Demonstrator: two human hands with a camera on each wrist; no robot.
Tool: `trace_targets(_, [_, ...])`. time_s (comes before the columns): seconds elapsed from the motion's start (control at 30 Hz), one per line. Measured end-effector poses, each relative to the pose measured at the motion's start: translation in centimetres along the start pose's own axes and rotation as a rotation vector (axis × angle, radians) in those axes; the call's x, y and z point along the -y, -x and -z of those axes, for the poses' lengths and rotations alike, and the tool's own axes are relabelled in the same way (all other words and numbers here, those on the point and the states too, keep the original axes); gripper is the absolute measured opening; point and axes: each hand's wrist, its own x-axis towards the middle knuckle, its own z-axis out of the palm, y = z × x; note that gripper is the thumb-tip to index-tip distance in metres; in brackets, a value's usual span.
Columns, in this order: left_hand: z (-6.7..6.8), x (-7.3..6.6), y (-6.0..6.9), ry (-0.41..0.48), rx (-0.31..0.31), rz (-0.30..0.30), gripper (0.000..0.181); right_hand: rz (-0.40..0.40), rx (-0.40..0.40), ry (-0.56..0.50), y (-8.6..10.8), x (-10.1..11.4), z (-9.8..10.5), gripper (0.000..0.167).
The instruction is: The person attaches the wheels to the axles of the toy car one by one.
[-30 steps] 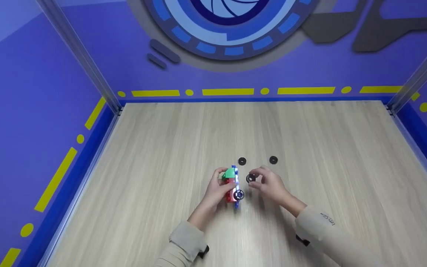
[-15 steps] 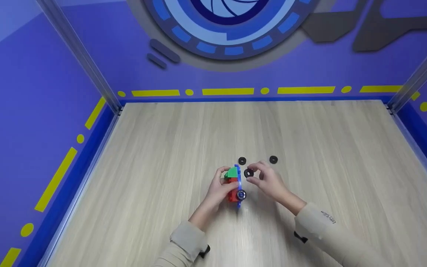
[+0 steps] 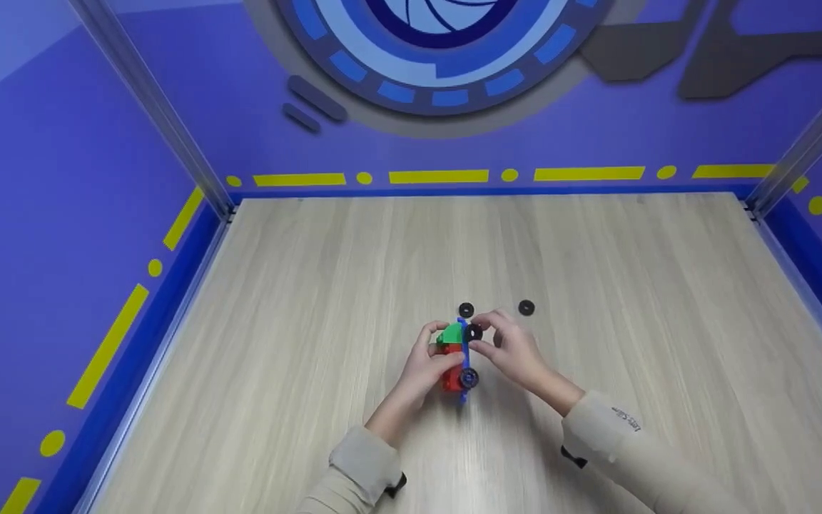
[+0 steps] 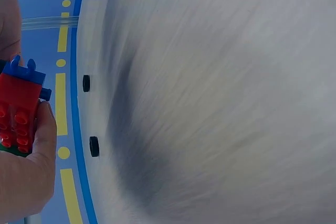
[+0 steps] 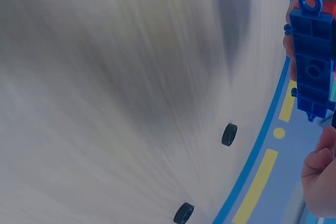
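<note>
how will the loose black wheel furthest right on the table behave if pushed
The loose wheel lies flat, so it would probably slide rather than roll. Stood on its round edge, it would likely roll away. The right hand pinches a similar wheel, so this one is probably easy to lift.

Left grip point(image 3: 425, 365): toy vehicle point(image 3: 453, 348) with red body point(image 3: 452, 381), green block point(image 3: 450, 333), blue chassis point(image 5: 313, 56), black mounted wheel point(image 3: 469, 378). Right grip point(image 3: 514, 351): black wheel point(image 3: 478, 335). Beyond the grips: two black loose wheels point(image 3: 462, 311) point(image 3: 521, 309). Beneath: table point(image 3: 311, 321), pale wood grain. Farther out: blue-violet wall point(image 3: 382, 155) with a yellow dash-and-dot line point(image 3: 439, 176). Behind: beige sleeves point(image 3: 364, 457).
</note>
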Motion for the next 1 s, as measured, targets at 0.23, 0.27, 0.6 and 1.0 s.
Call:
trace_targets(0.23, [-0.25,-0.18,0.17,0.009,0.019,-0.002,0.057,0.079,-0.045,0.071,0.16,0.25,-0.23,0.027])
trace_targets(0.27, [-0.27,-0.18,0.17,0.007,0.020,-0.003,0.057,0.083,-0.049,0.076,0.18,0.28,-0.25,0.027])
trace_targets(0.6, [-0.19,-0.25,0.16,0.019,0.038,-0.006,0.053,0.075,-0.068,0.101,0.28,0.45,-0.46,0.027])
trace_targets(1.0, [-0.29,-0.35,0.32,-0.011,0.036,-0.032,0.056,0.113,-0.108,0.097,0.32,0.54,-0.53,0.027])
